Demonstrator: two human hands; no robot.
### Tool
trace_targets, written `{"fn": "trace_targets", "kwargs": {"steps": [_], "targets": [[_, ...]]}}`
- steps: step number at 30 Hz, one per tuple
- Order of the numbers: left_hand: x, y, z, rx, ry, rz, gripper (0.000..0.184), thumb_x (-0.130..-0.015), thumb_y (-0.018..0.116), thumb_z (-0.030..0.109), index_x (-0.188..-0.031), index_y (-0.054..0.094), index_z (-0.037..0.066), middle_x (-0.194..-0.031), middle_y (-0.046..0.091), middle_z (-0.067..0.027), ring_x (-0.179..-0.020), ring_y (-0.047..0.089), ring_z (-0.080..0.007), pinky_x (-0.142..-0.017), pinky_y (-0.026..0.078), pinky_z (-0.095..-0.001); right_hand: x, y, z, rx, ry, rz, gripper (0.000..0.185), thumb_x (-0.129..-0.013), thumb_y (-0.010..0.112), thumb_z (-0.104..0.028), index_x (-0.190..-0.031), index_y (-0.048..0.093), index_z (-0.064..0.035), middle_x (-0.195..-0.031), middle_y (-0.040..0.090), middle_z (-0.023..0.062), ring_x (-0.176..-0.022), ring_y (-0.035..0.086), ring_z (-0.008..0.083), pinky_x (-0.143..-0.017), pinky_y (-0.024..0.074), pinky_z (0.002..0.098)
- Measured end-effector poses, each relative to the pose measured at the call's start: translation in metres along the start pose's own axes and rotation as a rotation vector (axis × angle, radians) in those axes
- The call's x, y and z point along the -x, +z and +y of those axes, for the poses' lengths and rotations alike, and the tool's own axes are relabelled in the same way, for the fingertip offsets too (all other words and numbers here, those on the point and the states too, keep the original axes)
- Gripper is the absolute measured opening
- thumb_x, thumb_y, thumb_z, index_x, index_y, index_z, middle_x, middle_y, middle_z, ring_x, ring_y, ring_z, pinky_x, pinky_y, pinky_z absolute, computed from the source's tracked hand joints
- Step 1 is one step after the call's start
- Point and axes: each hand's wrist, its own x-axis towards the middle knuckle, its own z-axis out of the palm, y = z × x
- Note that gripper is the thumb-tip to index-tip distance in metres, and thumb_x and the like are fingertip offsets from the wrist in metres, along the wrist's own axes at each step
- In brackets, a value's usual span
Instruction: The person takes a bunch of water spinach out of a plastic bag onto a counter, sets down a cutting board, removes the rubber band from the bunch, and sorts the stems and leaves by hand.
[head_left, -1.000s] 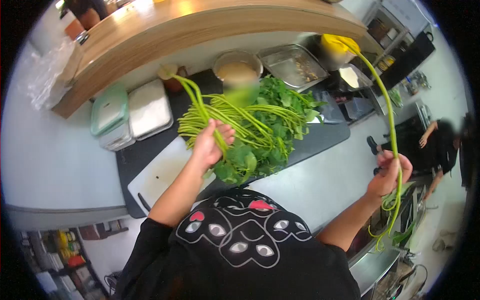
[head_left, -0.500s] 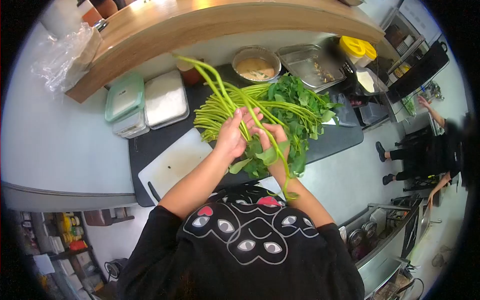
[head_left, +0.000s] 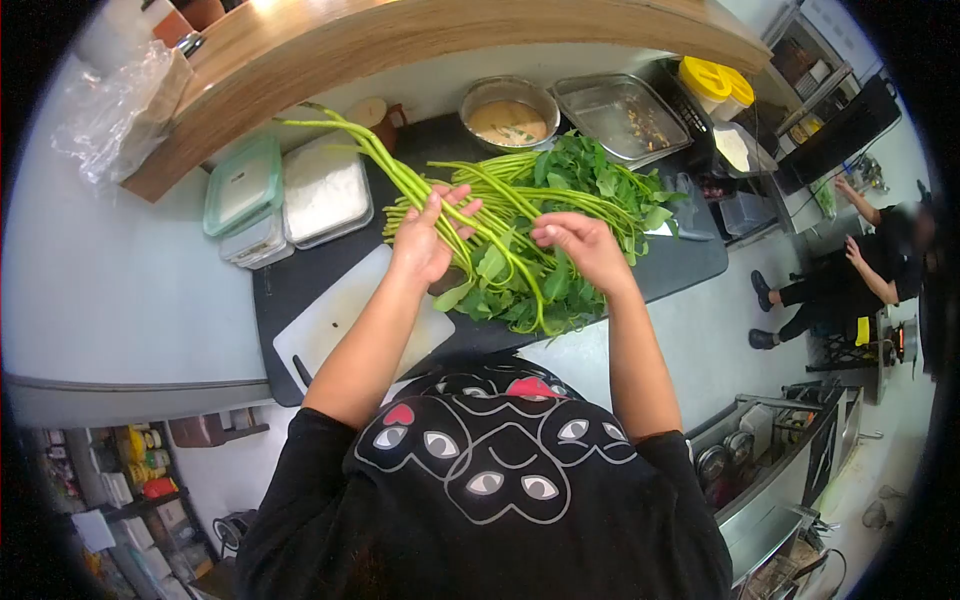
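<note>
Left hand (head_left: 422, 245) was clamped on green stems (head_left: 398, 174); right hand (head_left: 588, 246), at its three o'clock, neared leaves (head_left: 584, 166), grip indeterminable.

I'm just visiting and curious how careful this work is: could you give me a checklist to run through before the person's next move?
1. Left hand supports the long green stems: ok, they lie across its palm.
2. Right hand grips a stem: cannot tell; it is at the leafy pile, but its grip is unclear.
3. More greens within reach: ok, the pile lies by both hands.
4. White board spotless: not ok, a dark speck shows.
5. Bowl of liquid upright and apart from both hands: ok.
</note>
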Motion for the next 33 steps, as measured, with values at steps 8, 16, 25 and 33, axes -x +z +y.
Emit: {"fn": "trace_targets", "kwargs": {"steps": [8,16,25,33], "targets": [[0.001,0.004,0.002,-0.101,-0.066,-0.076,0.028,-0.095,0.037,0.023,-0.120,0.041,0.011,-0.120,0.050,-0.0125,-0.108,0.052,-0.0296,-0.084,0.046,-0.0439,0.001,0.034,0.004,0.262,0.170,-0.141,0.034,-0.073,0.069,-0.004,-0.104,0.058,0.0056,-0.072,0.056,-0.0012,-0.064,0.049,0.0059,-0.057,0.0409,0.0208],[-0.001,-0.003,0.002,-0.126,-0.110,-0.163,0.039,-0.093,0.042,0.028,-0.129,0.036,0.013,-0.123,0.048,-0.0133,-0.109,0.051,-0.0300,-0.086,0.044,-0.0452,-0.020,0.009,-0.038,0.274,0.291,-0.243,0.030,-0.074,0.064,-0.004,-0.103,0.061,0.0014,-0.067,0.057,-0.0005,-0.057,0.054,0.0078,-0.052,0.0408,0.0216],[-0.003,-0.011,0.006,-0.169,-0.152,-0.173,0.037,-0.094,0.041,0.027,-0.126,0.038,0.009,-0.124,0.047,-0.0171,-0.109,0.051,-0.0328,-0.082,0.048,-0.0440,-0.043,0.002,-0.027,0.013,0.142,-0.185,0.021,-0.078,0.056,0.001,-0.099,0.055,-0.0016,-0.073,0.060,0.0032,-0.055,0.054,0.0082,-0.050,0.0421,0.0213],[-0.002,-0.011,0.012,-0.148,-0.065,-0.120,0.035,-0.093,0.043,0.026,-0.124,0.038,0.010,-0.117,0.050,-0.0169,-0.105,0.053,-0.0296,-0.081,0.047,-0.0412,-0.020,0.040,-0.029,0.301,-0.034,-0.157,0.031,-0.083,0.056,-0.003,-0.113,0.058,-0.0097,-0.075,0.058,-0.0015,-0.052,0.047,0.0064,-0.049,0.0399,0.0194]]}}
